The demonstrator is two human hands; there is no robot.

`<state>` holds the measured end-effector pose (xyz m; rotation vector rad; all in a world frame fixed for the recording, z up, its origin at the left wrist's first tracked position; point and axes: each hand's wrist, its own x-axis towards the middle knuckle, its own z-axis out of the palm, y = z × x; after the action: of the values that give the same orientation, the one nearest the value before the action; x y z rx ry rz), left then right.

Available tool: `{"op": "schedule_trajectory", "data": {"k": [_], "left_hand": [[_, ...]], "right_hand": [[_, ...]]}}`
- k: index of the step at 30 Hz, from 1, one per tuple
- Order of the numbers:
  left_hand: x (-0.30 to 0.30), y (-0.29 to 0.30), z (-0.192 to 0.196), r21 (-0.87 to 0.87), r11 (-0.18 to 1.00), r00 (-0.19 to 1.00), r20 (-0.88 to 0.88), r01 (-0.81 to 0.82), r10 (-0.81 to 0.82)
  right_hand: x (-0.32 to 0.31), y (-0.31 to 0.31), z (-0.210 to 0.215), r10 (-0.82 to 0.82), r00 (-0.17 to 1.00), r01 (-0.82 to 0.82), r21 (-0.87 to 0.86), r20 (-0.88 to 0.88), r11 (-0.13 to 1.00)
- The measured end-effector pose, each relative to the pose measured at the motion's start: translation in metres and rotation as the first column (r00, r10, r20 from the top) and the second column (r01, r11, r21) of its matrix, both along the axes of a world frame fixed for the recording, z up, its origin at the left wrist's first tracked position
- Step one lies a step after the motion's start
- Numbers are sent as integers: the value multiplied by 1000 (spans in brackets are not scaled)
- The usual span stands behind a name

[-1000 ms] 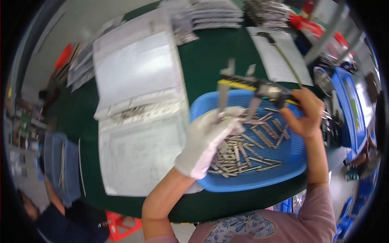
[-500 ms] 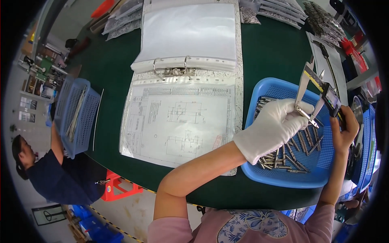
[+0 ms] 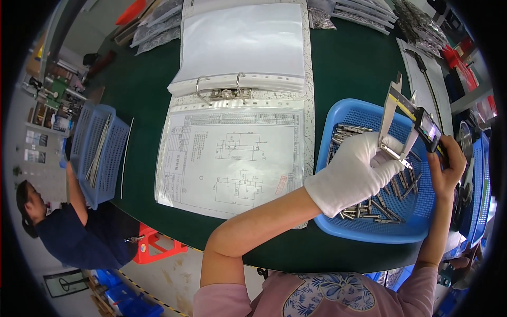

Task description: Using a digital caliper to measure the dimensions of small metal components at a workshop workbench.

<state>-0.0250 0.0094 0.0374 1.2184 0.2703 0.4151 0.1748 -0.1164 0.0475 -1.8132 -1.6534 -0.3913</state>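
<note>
My left hand, in a white glove, pinches a small slim metal pin above the blue basket. My bare right hand grips a digital caliper by its display end. The caliper is tilted, with its long jaws pointing down toward my left hand. Its jaws reach the pin, one near the pin's upper left end and the other farther along it; whether both touch is too fine to tell. Many similar pins lie loose in the perforated blue basket beneath my hands.
An open ring binder with a technical drawing lies left of the basket on the green table. Bagged parts are stacked at the back. A co-worker sits at the far left beside another blue basket.
The caliper has shifted slightly left, and its sliding jaw now sits closer to the pin. My left fingers have changed their hold, leaving more of the pin showing between the jaws.
</note>
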Motion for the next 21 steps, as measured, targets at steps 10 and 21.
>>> {"op": "schedule_trajectory", "data": {"k": [10,21], "left_hand": [[-1,1,-1,-58,997,999,9,54,-54],[0,0,-1,-60,997,999,15,39,-38]], "right_hand": [[1,0,-2,22,1000,-22,-5,3,1000],[-1,1,1,20,999,-20,-10,48,1000]]}}
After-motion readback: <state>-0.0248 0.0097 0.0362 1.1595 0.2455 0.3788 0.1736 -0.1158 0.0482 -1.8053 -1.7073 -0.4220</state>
